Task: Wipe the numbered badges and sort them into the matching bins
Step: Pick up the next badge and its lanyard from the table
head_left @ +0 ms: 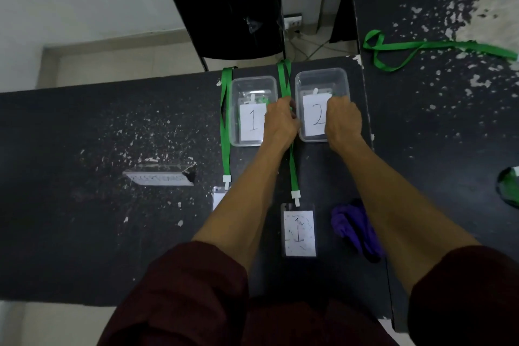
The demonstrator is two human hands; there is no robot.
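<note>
While leaning over the dark, paint-flecked table (84, 135), reaches both bare forearms forward to two clear bins. Furthest left, a green lanyard (226, 121) stretched just beside bin 1 (252, 83), with a half-hidden badge (217, 199) at its lower end, under the left forearm. Inside bin 1, a badge marked 1 (252, 122). Just right of that, the left hand (280, 121), fingers curled over the middle lanyard (285, 78) in the gap between the bins (pinching or merely resting, cannot tell). Lower down, a smudged badge 1 (298, 230) clipped to that lanyard. Then bin 2 (320, 76), badge 2 (314, 118) flat inside. Right hand (342, 121) over bin 2, fingers curled down onto badge 2; grip hidden, cannot tell. Beside the right forearm, a crumpled purple cloth (354, 225).
</note>
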